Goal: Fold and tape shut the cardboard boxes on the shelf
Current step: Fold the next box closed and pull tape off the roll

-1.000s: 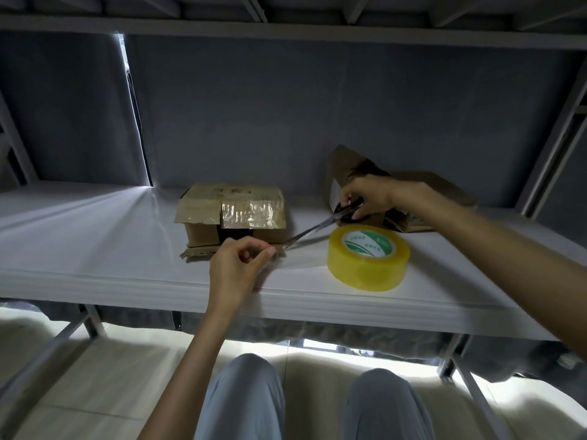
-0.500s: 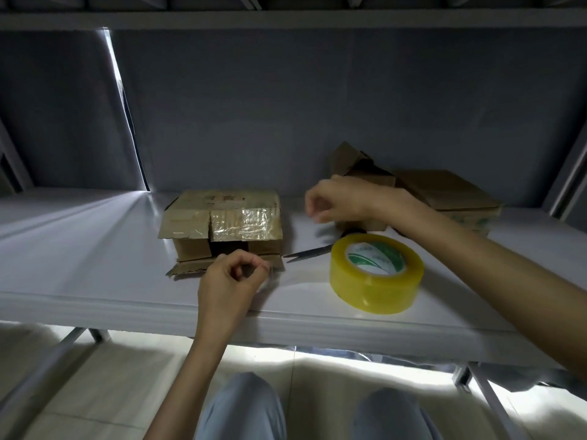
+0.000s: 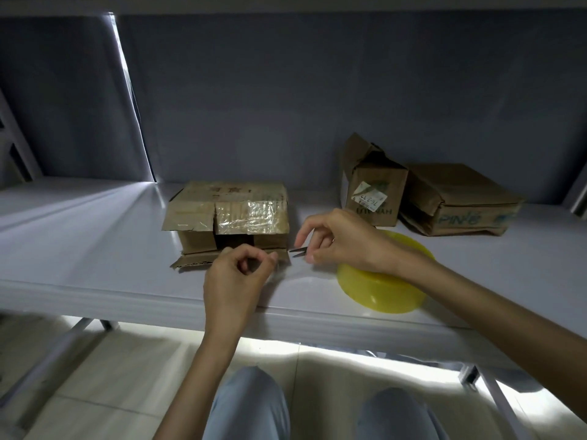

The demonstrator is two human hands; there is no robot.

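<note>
Box (image 3: 228, 214) just behind left hand (image 3: 235, 277)

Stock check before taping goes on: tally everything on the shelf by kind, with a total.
Cardboard boxes: 3 (half-taped box, upright box, flat box)
Yellow tape rolls: 1
Scissors: 1, blade tips visible only
Total: 5
</note>
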